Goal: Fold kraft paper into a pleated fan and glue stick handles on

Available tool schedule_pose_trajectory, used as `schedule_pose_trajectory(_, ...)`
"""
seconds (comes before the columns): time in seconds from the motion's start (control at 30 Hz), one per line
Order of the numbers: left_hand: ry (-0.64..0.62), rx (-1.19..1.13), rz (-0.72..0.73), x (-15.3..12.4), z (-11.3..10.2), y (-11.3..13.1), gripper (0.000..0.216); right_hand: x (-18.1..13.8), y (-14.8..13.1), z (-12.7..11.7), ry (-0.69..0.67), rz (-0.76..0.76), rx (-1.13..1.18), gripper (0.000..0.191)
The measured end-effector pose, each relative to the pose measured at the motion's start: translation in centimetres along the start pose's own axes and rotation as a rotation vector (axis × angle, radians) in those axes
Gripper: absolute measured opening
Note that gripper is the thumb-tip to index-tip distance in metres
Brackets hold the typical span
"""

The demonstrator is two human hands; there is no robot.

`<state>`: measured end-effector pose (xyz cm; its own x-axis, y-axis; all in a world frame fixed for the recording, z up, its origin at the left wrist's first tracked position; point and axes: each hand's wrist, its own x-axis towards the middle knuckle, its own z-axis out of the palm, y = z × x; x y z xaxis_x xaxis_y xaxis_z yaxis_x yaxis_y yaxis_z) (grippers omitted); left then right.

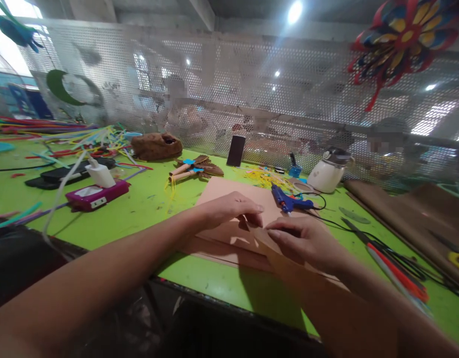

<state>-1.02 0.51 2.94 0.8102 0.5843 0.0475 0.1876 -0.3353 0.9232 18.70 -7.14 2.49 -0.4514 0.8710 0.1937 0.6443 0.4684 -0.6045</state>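
Note:
Between my two hands is the edge of a thin tan sheet (319,303); whether it is paper, foam or felt I cannot tell. It hangs from the fingertips toward the lower right, over the table's front edge. My left hand (234,208) is closed at the sheet's corner, with its fingers bent down and partly hidden. Close beside it, my right hand (307,238) pinches the same edge between thumb and fingers. Beneath both hands lie more flat tan sheets (222,191). A blue glue gun (287,200) rests just beyond my right hand, on or beside those sheets.
Scissors (354,228), black cables and brown cloth (408,214) lie right. A white jug (328,171), phone (235,150), yellow scraps (266,179) and brown paper-like figures (197,168) stand or lie behind. Left are a purple power strip (98,195) and coloured pipe cleaners (83,139).

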Motion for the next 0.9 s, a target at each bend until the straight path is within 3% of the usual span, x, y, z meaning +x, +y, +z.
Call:
schedule_pose_trajectory(0.2,-0.032,0.283,0.064,0.0,0.3,-0.8,0.029,-0.2,0.4,0.6,0.155,-0.075,-0.138,0.017)
schedule_pose_trajectory(0.53,-0.015,0.744,0.122,0.2,2.0,-2.0,0.022,0.0,2.6,1.9,0.073,-0.011,-0.183,0.023)
schedule_pose_trajectory(0.67,-0.021,0.821,0.173,0.4,2.0,-2.1,0.020,0.0,3.5,2.1,0.053,-0.077,-0.202,0.024)
schedule_pose_trajectory(0.9,-0.025,0.868,0.143,0.1,1.9,-1.7,0.013,-0.4,3.9,1.7,0.046,-0.014,-0.194,0.015)
